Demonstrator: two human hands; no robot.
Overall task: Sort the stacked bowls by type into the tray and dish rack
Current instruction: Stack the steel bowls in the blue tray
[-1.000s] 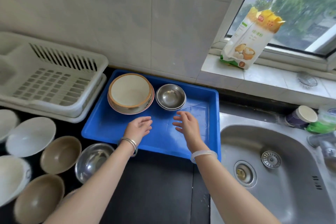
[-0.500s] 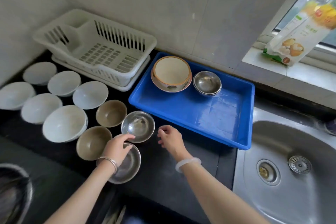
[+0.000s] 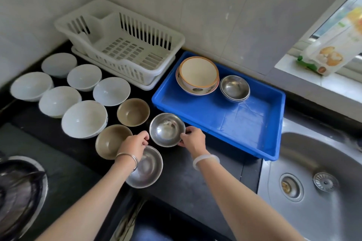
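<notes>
The right hand (image 3: 193,140) has joined the left hand (image 3: 135,144), both pinching the rim of a steel bowl (image 3: 166,129) just left of the tray (image 3: 244,123), which holds two stacks (image 3: 197,76); most bowls (image 3: 84,118) remain unsorted.

A home kitchen – a black worktop (image 3: 186,182) runs under a tiled wall (image 3: 215,6), with a stainless sink (image 3: 323,152) let in at four o'clock and what looks like a hob (image 3: 58,162) at eight. A white dish rack (image 3: 125,45) stands at eleven, household bowls (image 3: 84,119) beside it – and a food packet (image 3: 329,53) leans on the window sill (image 3: 293,72) at two.
</notes>
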